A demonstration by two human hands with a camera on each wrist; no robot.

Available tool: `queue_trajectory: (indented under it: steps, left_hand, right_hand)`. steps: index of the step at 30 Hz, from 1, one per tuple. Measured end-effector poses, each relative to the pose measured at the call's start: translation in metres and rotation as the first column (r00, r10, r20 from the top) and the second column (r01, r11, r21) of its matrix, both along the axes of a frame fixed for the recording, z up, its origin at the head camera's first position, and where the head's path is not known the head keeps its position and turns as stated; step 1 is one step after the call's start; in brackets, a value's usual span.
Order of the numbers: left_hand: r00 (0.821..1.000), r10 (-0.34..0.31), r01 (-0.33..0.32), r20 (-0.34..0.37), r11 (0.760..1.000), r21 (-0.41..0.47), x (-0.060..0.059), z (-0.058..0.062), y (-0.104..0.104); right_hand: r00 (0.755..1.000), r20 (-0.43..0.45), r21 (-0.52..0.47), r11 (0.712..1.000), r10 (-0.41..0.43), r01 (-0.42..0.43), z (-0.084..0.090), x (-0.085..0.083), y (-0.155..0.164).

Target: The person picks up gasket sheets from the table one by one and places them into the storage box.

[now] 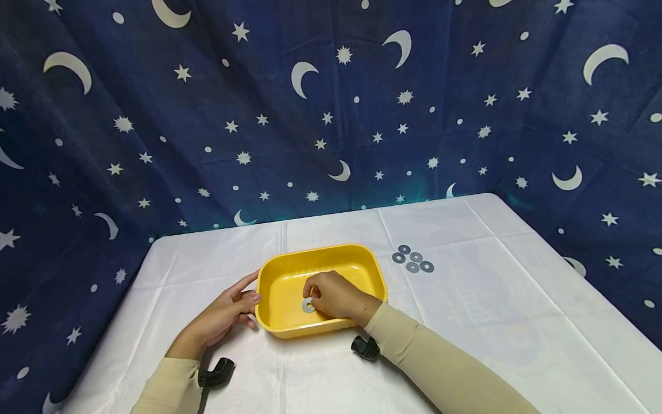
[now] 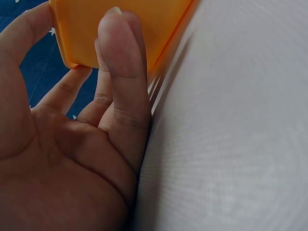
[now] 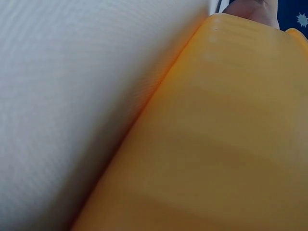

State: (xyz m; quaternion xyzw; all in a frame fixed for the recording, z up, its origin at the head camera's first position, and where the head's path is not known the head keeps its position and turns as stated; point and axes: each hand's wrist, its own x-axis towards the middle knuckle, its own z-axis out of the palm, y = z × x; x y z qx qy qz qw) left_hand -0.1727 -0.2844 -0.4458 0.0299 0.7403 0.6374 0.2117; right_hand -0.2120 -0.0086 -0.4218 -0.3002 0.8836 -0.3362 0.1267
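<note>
A yellow rectangular tray (image 1: 279, 293) with raised walls stands on the white-covered table. At its left end my left hand (image 1: 223, 313) touches the outer wall and rim with extended fingers; the left wrist view shows its palm and loosely spread fingers (image 2: 127, 53) against the tray. My right hand (image 1: 338, 296) reaches over the near wall into the tray. Between its bent fingers and thumb it pinches a grey metal washer (image 1: 307, 306), low over the tray floor. From the right wrist, only the tray's outer wall (image 3: 216, 125) shows, hiding that hand's fingers.
Several flat grey washers (image 1: 414, 257) lie in a loose group on the tablecloth to the right of the tray. A dark blue curtain (image 1: 331, 115) with moons and stars hangs behind the table (image 1: 491, 287) and along its sides.
</note>
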Motion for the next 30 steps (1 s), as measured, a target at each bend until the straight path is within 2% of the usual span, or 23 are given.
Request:
queue_trajectory:
  steps: [11, 15, 18, 21, 25, 30]
  left_hand:
    - [1.000, 0.001, -0.001, -0.002, 1.000, 0.004, 0.001, 0.001, 0.000]
    - [1.000, 0.003, -0.003, -0.002, 1.000, 0.003, 0.001, 0.000, 0.000]
    - [1.000, -0.006, 0.006, -0.002, 1.000, 0.019, 0.002, -0.001, 0.000]
    - [1.000, -0.020, 0.020, -0.005, 0.999, 0.037, 0.002, -0.002, -0.001]
    - [1.000, -0.022, 0.022, -0.010, 0.999, 0.036, 0.002, -0.003, -0.002]
    - [1.000, -0.013, 0.013, -0.012, 1.000, 0.026, 0.002, -0.001, -0.002]
  right_hand:
    - [0.999, -0.034, 0.010, 1.000, -0.003, 0.003, -0.001, 0.000, -0.001]
    - [0.997, -0.060, 0.018, 0.999, -0.044, 0.045, 0.001, 0.000, 0.001]
    - [0.990, -0.115, 0.009, 0.997, -0.077, 0.079, 0.006, 0.003, 0.005]
    - [0.980, -0.166, -0.024, 0.994, -0.112, 0.110, 0.015, 0.007, 0.012]
    - [0.967, -0.191, -0.091, 0.984, -0.170, 0.155, 0.027, 0.014, 0.027]
    - [0.945, -0.248, -0.170, 0.970, -0.215, 0.176, 0.033, 0.018, 0.048]
